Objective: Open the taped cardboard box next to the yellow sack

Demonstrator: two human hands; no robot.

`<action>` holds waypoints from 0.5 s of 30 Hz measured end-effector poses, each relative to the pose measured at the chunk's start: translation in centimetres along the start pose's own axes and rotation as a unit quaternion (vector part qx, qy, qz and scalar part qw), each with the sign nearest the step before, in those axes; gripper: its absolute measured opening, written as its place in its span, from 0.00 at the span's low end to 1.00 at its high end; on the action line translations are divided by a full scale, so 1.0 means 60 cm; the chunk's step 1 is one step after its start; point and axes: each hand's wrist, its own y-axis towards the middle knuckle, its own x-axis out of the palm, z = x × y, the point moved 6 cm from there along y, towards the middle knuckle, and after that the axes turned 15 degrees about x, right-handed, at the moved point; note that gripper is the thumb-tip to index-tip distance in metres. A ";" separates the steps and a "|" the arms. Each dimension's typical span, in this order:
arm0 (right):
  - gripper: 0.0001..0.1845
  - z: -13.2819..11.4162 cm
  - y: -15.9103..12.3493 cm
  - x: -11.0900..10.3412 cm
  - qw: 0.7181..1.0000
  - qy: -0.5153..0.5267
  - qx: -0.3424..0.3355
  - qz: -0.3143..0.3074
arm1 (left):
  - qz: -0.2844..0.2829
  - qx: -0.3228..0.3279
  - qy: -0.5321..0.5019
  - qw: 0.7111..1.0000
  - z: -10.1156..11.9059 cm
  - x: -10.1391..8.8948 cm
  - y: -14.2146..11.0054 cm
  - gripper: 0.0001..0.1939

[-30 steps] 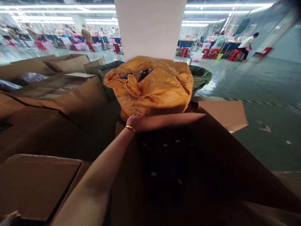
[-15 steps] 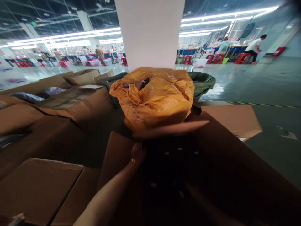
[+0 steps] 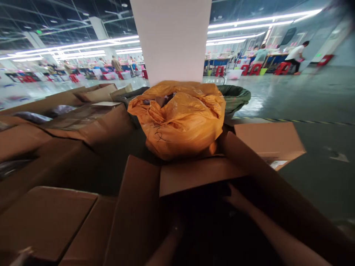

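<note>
Both my arms reach down into an open cardboard box (image 3: 194, 173) in front of me. My right hand (image 3: 235, 197) sits under the box's far flap, in the dark interior; its fingers are too shadowed to read. My left hand (image 3: 174, 231) is sunk deep in the box, barely visible, with its fingers hidden. The box holds dark contents I cannot make out. Just behind the far flap rests a full orange plastic bag (image 3: 180, 118) with black scribbles on it.
Open cardboard boxes (image 3: 50, 214) crowd the left side and front. Another box flap (image 3: 266, 140) lies to the right, with a green-lined bin (image 3: 235, 96) behind the bag. A white pillar (image 3: 172, 40) stands behind. People work at distant tables with red stools.
My left hand let go of the far flap and dropped into the box. The flap now hangs inward over the opening. My right arm has come in from the right.
</note>
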 end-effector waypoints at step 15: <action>0.33 -0.110 -0.045 0.056 0.962 0.234 0.108 -0.089 | 0.092 -0.035 -0.584 0.806 -0.072 -0.133 -0.039 0.30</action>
